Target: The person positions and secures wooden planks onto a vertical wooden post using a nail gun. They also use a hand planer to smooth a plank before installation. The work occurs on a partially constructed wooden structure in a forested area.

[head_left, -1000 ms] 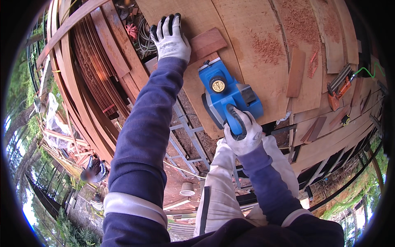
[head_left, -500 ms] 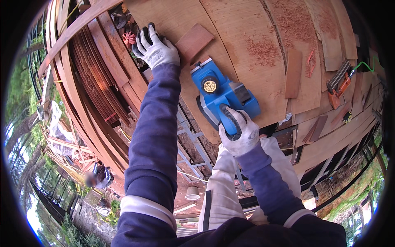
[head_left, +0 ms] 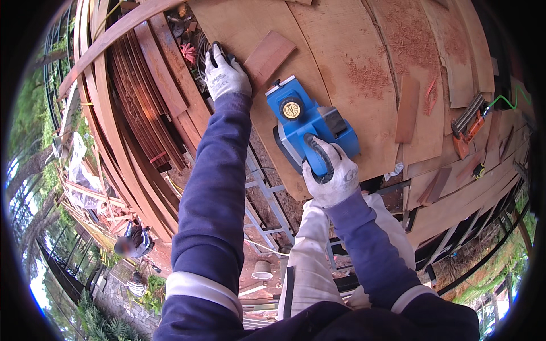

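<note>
My right hand (head_left: 331,174), in a white glove with dark fingertips, is wrapped around the rear handle of a blue electric planer (head_left: 296,98). The planer rests on a plywood sheet (head_left: 335,34), its round yellow-faced front knob showing. At the sheet's left edge, my gloved left hand (head_left: 228,78) is held out with fingers extended and nothing visible in it. Just right of that hand lies a short reddish-brown wood block (head_left: 269,58). Whether the left fingertips touch the sheet's edge or the coiled cable (head_left: 202,57) beside it, I cannot tell.
Long stacked boards (head_left: 136,91) run along the left. To the right lie wood shavings (head_left: 369,73), a loose wood piece (head_left: 407,108), an orange nail gun (head_left: 470,128) with a green hose, and a tape measure (head_left: 479,170). A ladder (head_left: 267,190) is below; another person (head_left: 134,241) crouches lower left.
My left hand has drawn its spread fingers closer together and shifted slightly down and right. My right hand keeps its hold on the planer, which has barely moved.
</note>
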Demonstrator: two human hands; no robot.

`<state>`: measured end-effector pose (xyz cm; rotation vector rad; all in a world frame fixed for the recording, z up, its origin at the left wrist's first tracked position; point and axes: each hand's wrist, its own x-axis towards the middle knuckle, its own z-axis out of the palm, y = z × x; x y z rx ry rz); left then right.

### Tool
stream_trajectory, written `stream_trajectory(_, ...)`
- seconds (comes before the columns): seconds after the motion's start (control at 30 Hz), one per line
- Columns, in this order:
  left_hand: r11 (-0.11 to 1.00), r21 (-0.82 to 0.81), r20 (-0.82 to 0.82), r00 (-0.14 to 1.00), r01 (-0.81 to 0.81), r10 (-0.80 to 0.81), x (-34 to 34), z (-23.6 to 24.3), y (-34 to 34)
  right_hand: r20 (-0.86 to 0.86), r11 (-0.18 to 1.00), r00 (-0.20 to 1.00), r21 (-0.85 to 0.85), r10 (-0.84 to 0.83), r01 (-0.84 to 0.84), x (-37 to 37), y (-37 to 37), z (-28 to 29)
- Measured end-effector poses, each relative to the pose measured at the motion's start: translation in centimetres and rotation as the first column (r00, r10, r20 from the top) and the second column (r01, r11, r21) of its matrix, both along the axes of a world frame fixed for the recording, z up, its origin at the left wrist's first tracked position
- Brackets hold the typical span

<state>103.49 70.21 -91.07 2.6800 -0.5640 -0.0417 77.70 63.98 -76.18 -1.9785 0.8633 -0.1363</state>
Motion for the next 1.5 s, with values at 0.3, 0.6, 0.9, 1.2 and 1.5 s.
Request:
stream_trajectory(0.3, 1.000, -0.005, -0.029, 1.000, 0.005, -0.005, 0.3, -0.2, 0.0, 0.017, 1.000, 1.000, -0.001, 0.004, -0.004, 0.9, -0.4, -0.3)
stream_trajectory(0.6, 1.000, -0.015, -0.073, 0.997, -0.011, 0.010, 1.1, -0.7, 0.2, -0.066, 0.999, 0.997, -0.008, 0.039, -0.039, 1.2, -0.7, -0.3)
stream_trajectory(0.9, 0.993, 0.073, -0.102, 0.990, -0.094, 0.101, 0.9, 0.4, -0.6, 0.200, 0.955, 0.945, 0.203, -0.258, 0.218, -5.0, -5.7, 4.5)
stream_trajectory(1.2, 0.964, 0.261, -0.231, 0.966, -0.057, 0.120, -2.7, 3.9, 3.7, 0.166, 0.917, 0.902, 0.066, -0.400, 0.394, -11.9, -10.8, 6.1)
stream_trajectory(1.5, 0.855, -0.248, -0.413, 0.848, -0.456, 0.333, -2.2, 3.4, 2.6, 0.117, 0.909, 0.908, 0.171, -0.402, 0.381, -12.9, -10.1, 5.1)
